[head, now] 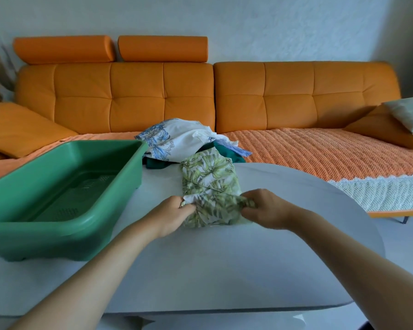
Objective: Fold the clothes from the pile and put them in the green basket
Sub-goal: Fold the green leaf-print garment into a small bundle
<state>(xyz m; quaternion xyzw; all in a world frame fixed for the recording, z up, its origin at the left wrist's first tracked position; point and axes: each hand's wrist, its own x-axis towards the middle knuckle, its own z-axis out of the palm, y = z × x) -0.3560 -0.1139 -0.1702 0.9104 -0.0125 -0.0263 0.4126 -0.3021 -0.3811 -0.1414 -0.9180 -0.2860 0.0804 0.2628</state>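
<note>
We grip the leaf-print garment (210, 179) in our left hand (174, 214) and right hand (264, 208), beside the green basket (65, 241) on the white table (200, 270)

An orange sofa (200, 96) lines the pale wall (272, 27); daylight, possibly from the left.

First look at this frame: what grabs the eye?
The orange sofa fills the background. At left on the white table stands the green basket, empty. In the middle the left hand and right hand grip the near end of a leaf-print garment, the clothes pile behind it.
</note>
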